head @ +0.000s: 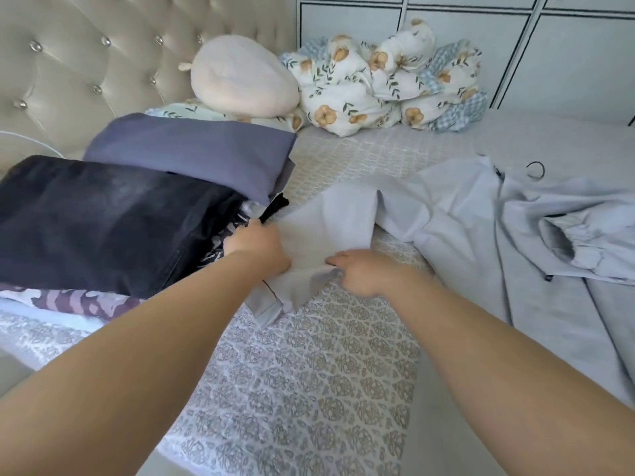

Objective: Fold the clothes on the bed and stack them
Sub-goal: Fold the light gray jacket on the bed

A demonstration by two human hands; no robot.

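A pale grey garment (pixel 429 214) lies spread and rumpled across the right half of the bed (pixel 309 372), its fabric thin and smooth, with creases running toward the far right. One end of it is drawn to the middle of the bed, where both hands meet it. The left hand (pixel 257 247) is closed on that end's upper edge, fingers tucked under the cloth. The right hand (pixel 360 273) grips the lower edge, thumb on top and fingers curled beneath, so the cloth is pinched between them. A hemmed corner hangs below the hands onto the patterned cover.

Left of the hands sits a stack (pixel 103 221) of folded clothes: a dark navy piece on top, a patterned purple-and-white one under it, and a folded slate-blue piece (pixel 192 149) just behind. A small black loop (pixel 536 170) lies on the garment at the far right. At the head of the bed rest a cream cushion (pixel 240 77) and a bunched floral quilt (pixel 385 80).

No brand, label or writing can be read.
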